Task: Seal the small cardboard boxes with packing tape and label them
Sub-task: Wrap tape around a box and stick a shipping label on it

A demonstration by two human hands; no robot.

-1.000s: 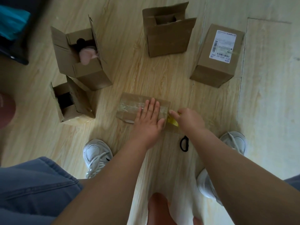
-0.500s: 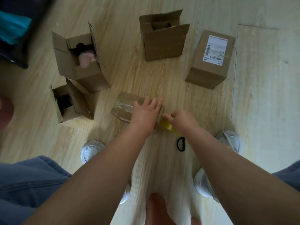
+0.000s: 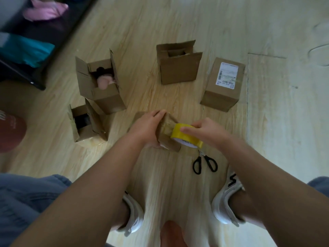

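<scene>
A small cardboard box (image 3: 168, 135) sits tilted on the wooden floor in front of me. My left hand (image 3: 146, 130) grips it from the left, fingers over its top and thumb underneath. My right hand (image 3: 207, 131) holds a yellow roll of packing tape (image 3: 185, 138) against the box's right end. A strip of tape shows on the box face beside the roll. Black scissors (image 3: 204, 163) lie on the floor just below the roll.
Beyond the hands stand an open box with a pink item (image 3: 101, 86), an open box on its side (image 3: 85, 123), an open upright box (image 3: 178, 65) and a closed labelled box (image 3: 222, 84). My two white shoes (image 3: 227, 198) are near. Dark furniture (image 3: 35, 41) fills the far left.
The left hand went from pressing flat on the box to gripping and tilting it up. The right hand brought the tape roll up over the box's right end. The scissors came fully into view.
</scene>
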